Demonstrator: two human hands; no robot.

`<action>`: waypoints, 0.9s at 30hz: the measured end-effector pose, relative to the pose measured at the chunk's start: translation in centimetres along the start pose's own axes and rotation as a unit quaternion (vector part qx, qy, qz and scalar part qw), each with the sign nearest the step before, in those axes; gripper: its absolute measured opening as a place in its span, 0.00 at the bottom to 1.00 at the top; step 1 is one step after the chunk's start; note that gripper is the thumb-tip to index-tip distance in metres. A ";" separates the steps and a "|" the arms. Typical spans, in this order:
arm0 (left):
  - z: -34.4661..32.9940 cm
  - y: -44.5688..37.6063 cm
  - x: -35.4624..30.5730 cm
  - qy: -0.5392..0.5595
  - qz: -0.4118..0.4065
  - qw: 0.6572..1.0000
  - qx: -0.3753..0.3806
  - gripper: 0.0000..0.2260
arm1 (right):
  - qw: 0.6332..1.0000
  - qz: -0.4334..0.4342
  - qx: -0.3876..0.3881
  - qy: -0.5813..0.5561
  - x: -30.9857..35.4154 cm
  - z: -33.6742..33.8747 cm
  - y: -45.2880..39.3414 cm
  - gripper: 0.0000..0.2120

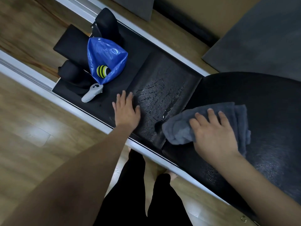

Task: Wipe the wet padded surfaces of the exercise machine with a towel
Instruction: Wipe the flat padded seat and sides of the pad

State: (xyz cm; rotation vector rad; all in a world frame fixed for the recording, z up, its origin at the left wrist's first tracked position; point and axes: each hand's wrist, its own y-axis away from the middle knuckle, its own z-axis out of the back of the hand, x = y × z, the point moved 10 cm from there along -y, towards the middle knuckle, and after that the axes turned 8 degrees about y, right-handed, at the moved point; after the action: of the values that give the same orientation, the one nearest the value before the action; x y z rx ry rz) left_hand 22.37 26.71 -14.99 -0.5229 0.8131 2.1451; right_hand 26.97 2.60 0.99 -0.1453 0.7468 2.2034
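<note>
A black padded exercise machine lies diagonally across the floor. Its flat middle pad point(162, 88) is covered in water droplets. A larger curved black pad point(260, 101) rises on the right, with droplets low on its near side. My right hand point(215, 132) presses down on a bunched grey towel point(180, 129) at the seam between the flat pad and the curved pad. My left hand point(126, 110) rests flat with fingers spread on the left edge of the wet flat pad, holding nothing.
A shiny blue bag point(107, 53) with a yellow-and-black striped ball point(101, 71) stands on the machine's far end, beside black shoulder rests point(106, 22). A grey handheld controller point(92, 93) lies near it. Silver rails point(78, 108) frame the machine. Dark mats point(260, 39) lie on the wooden floor.
</note>
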 end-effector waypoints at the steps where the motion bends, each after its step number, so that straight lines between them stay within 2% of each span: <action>1: 0.1 -1.1 0.5 0.003 0.009 1.000 0.004 0.27 | 1.000 -0.018 -0.008 0.001 -0.5 0.0 -0.7 0.15; 6: -0.8 -5.0 2.4 0.067 0.064 0.995 0.041 0.24 | 0.996 -0.087 -0.018 -0.018 -0.4 -0.6 -2.9 0.19; 13: -1.6 -6.3 3.5 0.045 0.049 0.998 -0.004 0.20 | 0.981 -0.168 -0.053 -0.086 1.3 -0.9 -3.4 0.19; 17: -1.4 -6.4 3.7 0.057 0.048 0.997 -0.021 0.18 | 0.955 -0.231 -0.076 -0.169 2.6 -1.6 -5.3 0.25; 23: -1.6 -6.7 4.0 0.059 0.033 0.997 -0.027 0.18 | 0.908 -0.240 -0.045 -0.341 9.1 -6.1 -9.4 0.38; 27: -1.6 -6.7 4.2 0.061 0.037 0.997 -0.032 0.17 | 0.874 -0.249 -0.030 -0.417 12.6 -9.5 -9.4 0.43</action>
State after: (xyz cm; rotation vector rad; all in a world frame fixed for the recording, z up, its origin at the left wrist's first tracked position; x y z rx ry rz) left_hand 25.17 31.13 -21.17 -0.6724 0.8461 2.2303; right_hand 23.84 10.39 -15.41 0.5093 0.1168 1.5560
